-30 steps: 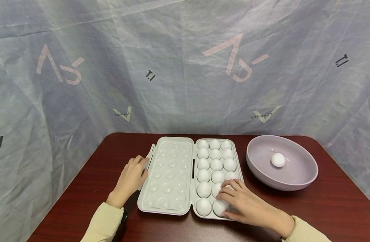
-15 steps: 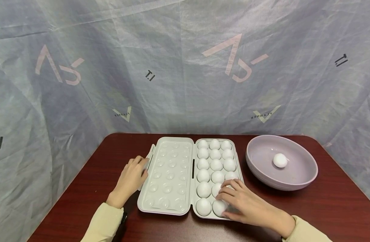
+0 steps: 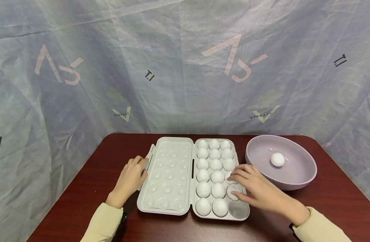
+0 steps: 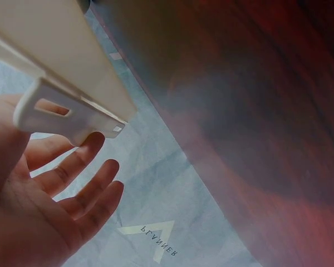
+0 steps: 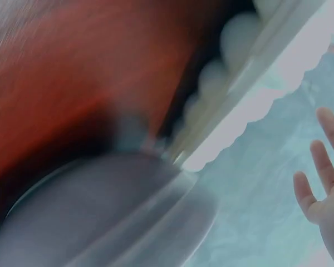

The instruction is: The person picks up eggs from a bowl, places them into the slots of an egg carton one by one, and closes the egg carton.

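An egg box lies spread flat, its dimpled lid [image 3: 170,164] on the left and its tray [image 3: 194,216] of white eggs [image 3: 216,164] on the right. My left hand [image 3: 132,178] holds the latch flap [image 4: 72,114] at the lid's outer edge; in the left wrist view a fingertip touches the flap and the outer fingers hang loose. My right hand [image 3: 257,188] is over the tray's right edge, fingers loosely bent and partly covering two eggs. Its fingers [image 5: 325,167] look straight and hold nothing in the right wrist view. The tray's near right cup [image 3: 238,209] has no egg.
Right of the tray stands a wide lilac bowl [image 3: 294,179] with one white egg [image 3: 277,159] inside. Everything sits on a dark red wooden table [image 3: 94,188]. A grey printed cloth [image 3: 185,67] hangs close behind it.
My right hand has shifted up and right from the near right corner of the tray, uncovering the bare cup there. The egg in the bowl rocks slightly. My left hand stays put.
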`<state>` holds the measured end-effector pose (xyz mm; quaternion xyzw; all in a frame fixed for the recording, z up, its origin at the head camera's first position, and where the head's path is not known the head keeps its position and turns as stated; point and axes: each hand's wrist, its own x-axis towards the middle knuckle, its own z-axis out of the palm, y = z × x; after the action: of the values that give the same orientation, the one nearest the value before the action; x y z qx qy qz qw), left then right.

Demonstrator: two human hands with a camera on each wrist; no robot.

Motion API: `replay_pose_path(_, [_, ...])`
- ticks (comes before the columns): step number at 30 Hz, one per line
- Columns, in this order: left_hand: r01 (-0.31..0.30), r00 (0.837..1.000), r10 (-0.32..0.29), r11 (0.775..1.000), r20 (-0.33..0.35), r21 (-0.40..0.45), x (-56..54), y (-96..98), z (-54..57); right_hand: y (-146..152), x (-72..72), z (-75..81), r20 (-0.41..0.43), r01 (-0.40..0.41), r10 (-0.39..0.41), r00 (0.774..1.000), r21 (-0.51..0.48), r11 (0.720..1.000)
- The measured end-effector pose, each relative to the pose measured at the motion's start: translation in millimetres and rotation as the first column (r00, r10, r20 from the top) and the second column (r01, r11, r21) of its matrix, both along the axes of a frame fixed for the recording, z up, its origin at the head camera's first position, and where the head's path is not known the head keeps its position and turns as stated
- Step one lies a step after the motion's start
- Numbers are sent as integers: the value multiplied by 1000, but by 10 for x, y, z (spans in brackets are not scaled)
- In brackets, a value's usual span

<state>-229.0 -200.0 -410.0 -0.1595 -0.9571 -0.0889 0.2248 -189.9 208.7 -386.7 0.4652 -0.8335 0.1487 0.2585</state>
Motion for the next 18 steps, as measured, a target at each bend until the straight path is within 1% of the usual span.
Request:
replay_pose_path(3, [-1, 1000, 1, 1000, 2, 1, -1, 0, -3, 124, -74, 39, 17, 36, -36, 999, -20, 999])
replay_pose_path(8, [1, 1000, -1, 1000, 2, 6, 1, -2, -9, 346, -230, 81, -22, 86, -88, 996, -79, 993])
replay_pose_path(9, [2, 1000, -2, 1000, 1, 7, 1, -2, -10, 395, -258, 83, -35, 110, -113, 993, -87, 990])
replay_pose_path(11, [4, 1000, -4, 1000, -2, 7, 2, -2, -9, 498, -309, 83, -37, 151, -155, 987, -99, 984])
replay_pose_path(14, [6, 1000, -6, 1000, -6, 6, 1, -3, -9, 658, -372, 65, -12, 230, -233, 972, -97, 968])
replay_pose_path(18, [7, 1000, -7, 1000, -7, 6, 1, -6, -9, 860, -437, 25, 28, 335, -334, 942, -61, 940])
